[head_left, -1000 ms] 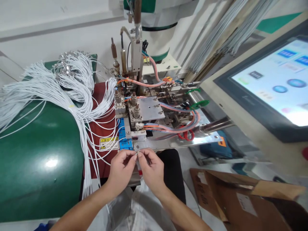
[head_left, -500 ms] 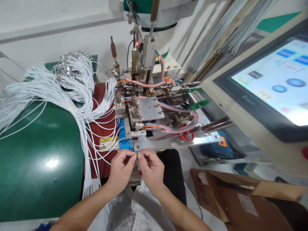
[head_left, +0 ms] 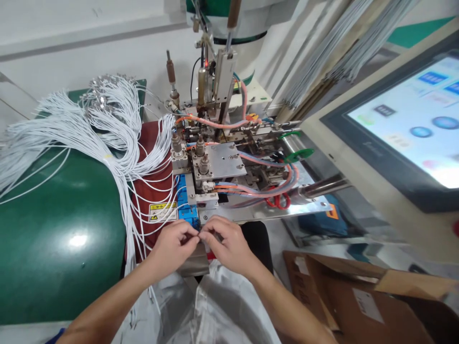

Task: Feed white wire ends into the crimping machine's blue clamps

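My left hand (head_left: 175, 246) and my right hand (head_left: 225, 241) meet at their fingertips just in front of the machine's near end. Both are closed in a pinch, thumb against forefinger. What they pinch is too small and too covered to name. Right behind the fingertips lies a row of blue blocks (head_left: 187, 203) on the machine's left edge. White wires (head_left: 158, 191) run from these blocks to a large bundle of white wires (head_left: 122, 177) on the left. Below my left hand is a metal plate (head_left: 195, 263).
A green table (head_left: 60, 248) spreads out at the left. The machine (head_left: 224, 160), with orange and grey hoses (head_left: 265, 193), stands ahead. A touchscreen panel (head_left: 405, 138) leans in at the right. Open cardboard boxes (head_left: 344, 296) stand low on the right.
My hands have shifted slightly left and up, still pinched together at the fingertips. The small thing between the fingers shows less now. The camera view has moved a little.
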Motion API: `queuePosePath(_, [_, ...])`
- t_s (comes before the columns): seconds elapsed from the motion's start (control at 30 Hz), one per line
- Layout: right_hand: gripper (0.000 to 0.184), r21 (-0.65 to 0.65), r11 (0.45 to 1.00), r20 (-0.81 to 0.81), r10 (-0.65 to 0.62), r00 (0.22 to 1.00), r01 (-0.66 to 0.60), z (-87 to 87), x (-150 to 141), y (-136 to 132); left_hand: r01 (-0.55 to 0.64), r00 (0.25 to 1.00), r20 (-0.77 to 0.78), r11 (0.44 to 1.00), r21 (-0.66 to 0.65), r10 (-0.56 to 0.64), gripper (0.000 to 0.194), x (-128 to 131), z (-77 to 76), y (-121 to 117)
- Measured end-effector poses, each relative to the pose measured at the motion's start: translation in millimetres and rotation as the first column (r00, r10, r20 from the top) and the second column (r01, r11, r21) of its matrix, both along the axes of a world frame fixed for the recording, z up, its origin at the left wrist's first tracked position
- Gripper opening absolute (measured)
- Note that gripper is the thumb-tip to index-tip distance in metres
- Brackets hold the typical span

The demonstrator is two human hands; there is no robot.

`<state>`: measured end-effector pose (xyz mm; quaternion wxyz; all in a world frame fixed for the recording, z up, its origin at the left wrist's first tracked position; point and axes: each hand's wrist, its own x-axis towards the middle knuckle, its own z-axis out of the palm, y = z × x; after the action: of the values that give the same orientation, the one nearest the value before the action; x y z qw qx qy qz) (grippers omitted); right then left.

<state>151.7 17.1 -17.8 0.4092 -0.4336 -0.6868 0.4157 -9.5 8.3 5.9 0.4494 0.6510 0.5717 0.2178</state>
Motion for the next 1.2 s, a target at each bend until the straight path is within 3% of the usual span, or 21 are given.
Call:
queuePosePath(0.07, [0.02,-0.085,0.984,-0.114,-0.165,0.98,0.156,-4.4,-9.9,-4.7,-0.149,0.982,0.107,0.988,-0.048,0.154,0.007,1.6,-7.2,-2.8])
queuePosePath(0.13, [0.024,-0.141,0.961,-0.173,-0.259,0.95,0.236,-9.0,-17.3,-9.1,-0.237,0.95,0.187,0.967,-0.096,0.251,0.009,3.7,-13.7,-6.2])
queuePosePath(0.3, [0.02,-0.214,0.96,-0.166,-0.216,0.962,0.179,-15.2,-16.7,-12.5,-0.296,0.922,0.213,0.942,-0.155,0.325,0.014,7.3,-16.3,-9.5])
queuePosePath(0.47, [0.014,-0.363,0.905,-0.234,-0.32,0.918,0.223,-14.8,-14.0,-10.1,-0.282,0.904,0.269,0.936,-0.213,0.333,0.023,8.6,-12.7,-7.1])
queuePosePath(0.57, [0.013,-0.342,0.911,-0.214,-0.315,0.925,0.231,-13.7,-15.5,-9.1,-0.266,0.906,0.279,0.941,-0.211,0.319,0.025,9.2,-14.3,-7.6])
queuePosePath(0.73, [0.012,-0.199,0.942,-0.104,-0.294,0.95,0.27,-13.7,-15.5,-10.0,-0.264,0.911,0.256,0.935,-0.238,0.323,0.023,8.3,-18.2,-9.8])
queuePosePath(0.83, [0.013,-0.155,0.938,-0.056,-0.321,0.945,0.31,-17.6,-16.3,-9.0,-0.197,0.96,0.159,0.959,-0.204,0.231,0.026,-0.5,-15.4,-5.7])
queuePosePath(0.93, [0.015,-0.215,0.914,-0.036,-0.36,0.932,0.344,-26.0,-19.5,-6.7,-0.058,0.997,-0.058,0.995,-0.082,0.054,0.025,-15.0,-8.9,2.2])
queuePosePath(1.07, [0.017,-0.305,0.892,-0.004,-0.351,0.936,0.333,-38.4,-24.5,-6.4,0.096,0.943,-0.328,0.99,0.102,-0.057,0.014,-25.7,-2.7,10.0])
queuePosePath(1.2, [0.016,-0.376,0.877,-0.009,-0.326,0.945,0.299,-43.2,-25.6,-7.7,0.163,0.887,-0.455,0.975,0.153,-0.077,0.014,-21.7,-1.8,12.3])
